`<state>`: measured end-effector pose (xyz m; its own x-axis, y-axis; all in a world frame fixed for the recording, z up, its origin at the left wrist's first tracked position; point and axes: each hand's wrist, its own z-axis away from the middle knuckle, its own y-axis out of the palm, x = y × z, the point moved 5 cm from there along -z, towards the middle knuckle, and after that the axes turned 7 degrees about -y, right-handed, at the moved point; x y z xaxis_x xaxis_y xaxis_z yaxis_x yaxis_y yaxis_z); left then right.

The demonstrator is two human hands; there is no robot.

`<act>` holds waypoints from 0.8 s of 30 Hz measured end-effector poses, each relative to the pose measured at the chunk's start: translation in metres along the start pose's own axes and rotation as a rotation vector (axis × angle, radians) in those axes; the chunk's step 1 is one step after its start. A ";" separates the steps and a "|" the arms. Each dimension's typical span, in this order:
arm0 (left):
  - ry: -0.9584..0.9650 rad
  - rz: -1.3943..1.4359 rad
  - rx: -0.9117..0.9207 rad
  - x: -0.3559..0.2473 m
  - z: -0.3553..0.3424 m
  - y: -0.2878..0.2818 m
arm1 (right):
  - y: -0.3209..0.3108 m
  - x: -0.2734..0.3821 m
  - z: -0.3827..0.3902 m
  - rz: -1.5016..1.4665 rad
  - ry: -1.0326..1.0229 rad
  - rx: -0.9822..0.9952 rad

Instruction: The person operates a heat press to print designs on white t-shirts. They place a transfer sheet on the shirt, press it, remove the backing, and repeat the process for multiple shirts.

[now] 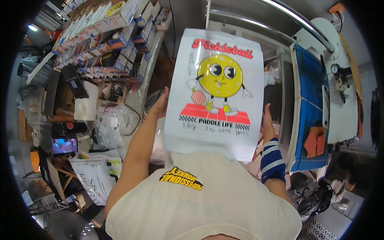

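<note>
White sheet [216, 138], already printed, is held up between left hand [161, 103] and right hand [267, 122], not set down; finger closure cannot be told.

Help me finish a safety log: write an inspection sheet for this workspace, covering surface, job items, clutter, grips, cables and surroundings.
Surface: bench at left, crowded.
Job items: white sheet, printed with a yellow cartoon ball.
Clutter: boxes, bag and phone at left.
Grips: left hand and right hand at the sheet's side edges; finger closure unclear.
Cables: dark cable beside the boxes.
Surroundings: blue board and gauge at right.
</note>
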<state>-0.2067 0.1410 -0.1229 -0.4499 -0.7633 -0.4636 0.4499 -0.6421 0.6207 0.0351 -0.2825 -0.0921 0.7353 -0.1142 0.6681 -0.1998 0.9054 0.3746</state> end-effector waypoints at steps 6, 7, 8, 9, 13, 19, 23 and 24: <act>0.206 0.200 0.253 -0.086 -0.069 0.025 | 0.033 0.073 -0.083 -0.091 -0.323 0.007; 0.184 0.286 0.376 -0.103 -0.076 0.022 | 0.034 0.087 -0.096 -0.099 -0.435 -0.047; 0.228 0.285 0.341 -0.118 -0.084 0.018 | 0.027 0.096 -0.107 -0.182 -0.395 -0.043; 0.261 0.285 0.309 -0.134 -0.092 0.015 | 0.006 0.103 -0.124 -0.300 -0.383 0.141; 0.759 0.204 -0.436 -0.174 -0.090 -0.085 | -0.055 0.131 -0.174 -0.375 -0.383 0.118; 1.010 0.438 -0.262 -0.206 -0.069 -0.077 | -0.128 0.142 -0.182 -0.469 -0.694 -0.219; 1.086 0.420 -0.566 -0.208 -0.061 -0.087 | -0.111 0.138 -0.168 -0.631 -0.620 -0.150; 1.097 0.397 -0.677 -0.209 -0.061 -0.098 | -0.125 0.142 -0.165 -0.332 -0.905 -0.409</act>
<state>-0.1097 0.3592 -0.1248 0.4991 -0.3626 -0.7870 0.8373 -0.0322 0.5458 0.2715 -0.3448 -0.1503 -0.0800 -0.4928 0.8665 0.2820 0.8226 0.4938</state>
